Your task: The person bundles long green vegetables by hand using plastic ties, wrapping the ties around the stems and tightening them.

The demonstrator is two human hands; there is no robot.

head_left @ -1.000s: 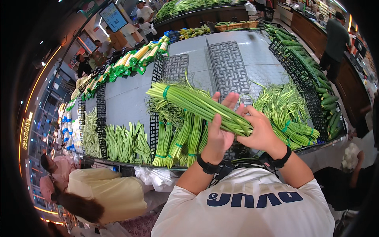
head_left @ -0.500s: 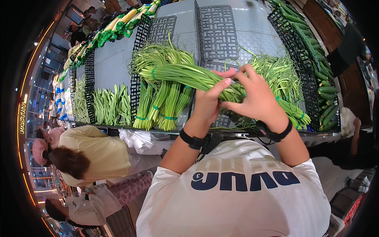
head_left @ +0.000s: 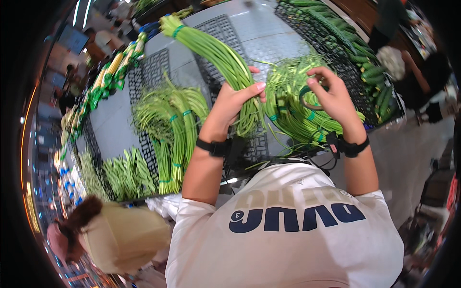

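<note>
A long bunch of garlic scapes (head_left: 206,50) is gripped near its loose tips by my left hand (head_left: 229,104), thumb laid across the stems. Green tape (head_left: 178,30) binds its cut end, which points to the far left. My right hand (head_left: 335,92) pinches a roll of dark green tape (head_left: 304,97) between thumb and fingers. Beneath that hand lies a heap of taped garlic scape bunches (head_left: 294,113). More tied garlic scapes (head_left: 176,126) rest to the left of my left forearm.
Green beans (head_left: 128,174) and wrapped corn (head_left: 111,68) fill the left of the display. Black lattice dividers (head_left: 216,29) part the sections. Cucumbers (head_left: 372,74) line the right side. A person in a yellow top (head_left: 122,235) stands close on my left.
The bunch has swung from lying sideways to pointing away from me. My right hand has come off it to the right, and the tape roll now shows there. The whole view has turned.
</note>
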